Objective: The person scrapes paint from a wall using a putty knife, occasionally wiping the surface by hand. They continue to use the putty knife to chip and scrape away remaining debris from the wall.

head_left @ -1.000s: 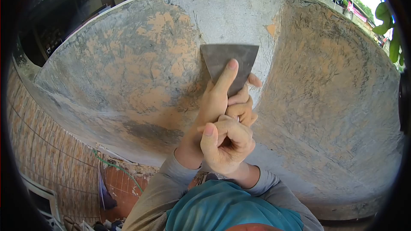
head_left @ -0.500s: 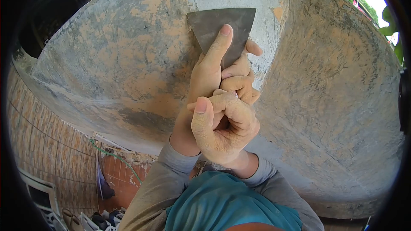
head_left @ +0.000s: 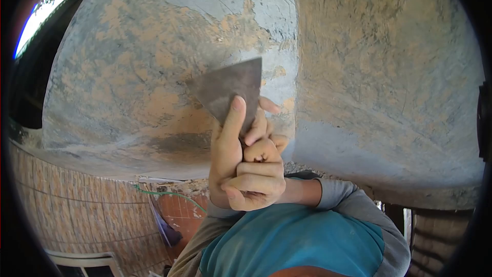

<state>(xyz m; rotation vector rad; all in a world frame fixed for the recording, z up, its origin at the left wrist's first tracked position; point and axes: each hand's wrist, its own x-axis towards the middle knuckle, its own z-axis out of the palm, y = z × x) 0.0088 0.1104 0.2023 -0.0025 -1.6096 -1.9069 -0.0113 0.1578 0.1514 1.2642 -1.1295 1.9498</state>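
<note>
A scraper with a wide, dark metal blade lies over the patchy face of the curved concrete surface, its broad edge tilted up to the right. My left hand grips it, the thumb pressed flat on the blade and the fingers curled at the right side. Right below, my right hand is closed with bent fingers, against the left hand and in line with the scraper. The handle is hidden within the two hands. Tan patches and grey, scratched areas surround the blade.
A ridge divides the concrete into two faces. Down at the left are a stone-patterned wall, a green hose and reddish floor tiles. My teal shirt fills the bottom middle.
The view has shifted closer to the concrete. Both hands and the scraper sit lower and further left in view, and the blade has turned to the left. The right hand's thumb has folded in.
</note>
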